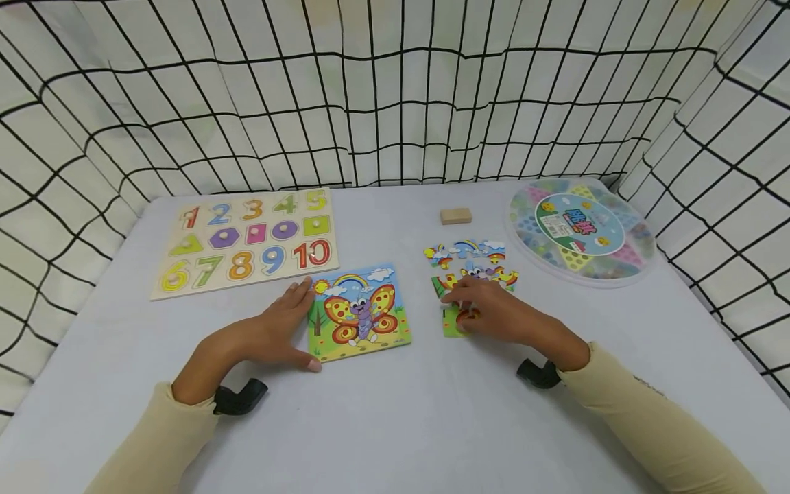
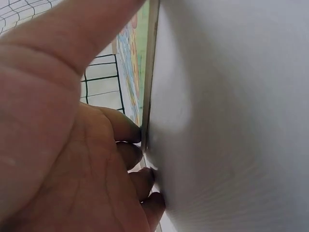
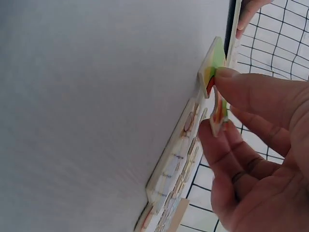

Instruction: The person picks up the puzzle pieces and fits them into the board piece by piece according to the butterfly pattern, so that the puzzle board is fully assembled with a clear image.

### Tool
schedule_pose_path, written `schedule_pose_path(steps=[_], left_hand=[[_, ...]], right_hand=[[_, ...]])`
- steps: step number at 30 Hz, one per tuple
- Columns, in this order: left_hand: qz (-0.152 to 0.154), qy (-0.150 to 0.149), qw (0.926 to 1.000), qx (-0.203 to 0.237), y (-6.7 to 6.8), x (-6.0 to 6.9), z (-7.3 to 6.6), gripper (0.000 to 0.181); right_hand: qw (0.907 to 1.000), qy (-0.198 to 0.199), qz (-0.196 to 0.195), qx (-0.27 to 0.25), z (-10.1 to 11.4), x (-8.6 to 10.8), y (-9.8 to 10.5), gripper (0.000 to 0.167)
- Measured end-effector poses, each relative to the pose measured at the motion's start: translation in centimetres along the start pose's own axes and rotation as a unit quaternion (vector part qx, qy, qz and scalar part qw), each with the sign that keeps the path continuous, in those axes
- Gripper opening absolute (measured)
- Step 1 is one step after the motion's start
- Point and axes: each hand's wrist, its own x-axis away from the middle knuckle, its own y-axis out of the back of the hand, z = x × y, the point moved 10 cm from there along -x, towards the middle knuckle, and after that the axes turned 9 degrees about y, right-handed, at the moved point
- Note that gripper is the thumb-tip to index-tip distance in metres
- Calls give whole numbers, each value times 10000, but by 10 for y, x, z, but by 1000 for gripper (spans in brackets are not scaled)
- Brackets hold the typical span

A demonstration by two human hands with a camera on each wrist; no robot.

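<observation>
The left hand (image 1: pixel 274 333) lies spread along the left side of a square butterfly puzzle (image 1: pixel 363 315), its thumb at the lower left corner and its fingertips by the upper left. Those fingertips touch the board's edge in the left wrist view. To the right, loose pieces of a similar butterfly picture (image 1: pixel 465 248) lie with gaps between them. Over their lower part is the right hand (image 1: pixel 500 315), hiding some of them. The right wrist view shows its thumb and fingers pinching a green, yellow and red puzzle piece (image 3: pixel 211 72).
A number and shape board (image 1: pixel 247 240) lies at the back left. A small wooden block (image 1: pixel 455 216) sits behind the loose pieces, and a round clear case (image 1: pixel 580 230) is at the back right. Black wire mesh (image 1: pixel 401 103) surrounds the back and sides.
</observation>
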Motion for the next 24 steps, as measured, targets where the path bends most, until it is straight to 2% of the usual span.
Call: schedule_pose_path(steps=[6,15,24], left_hand=[[16,19,10000,53,0,0,3,125],[2,57,9999,82,0,1,2,124],[41,64,10000,33,0,0,2,124]], right_hand=[[9996,-15,42,-279,2,0,-2,39],[9964,89,184,-825,6,-2,-8,22],[9945,-98,199,-1022,7,-5,-11,33]])
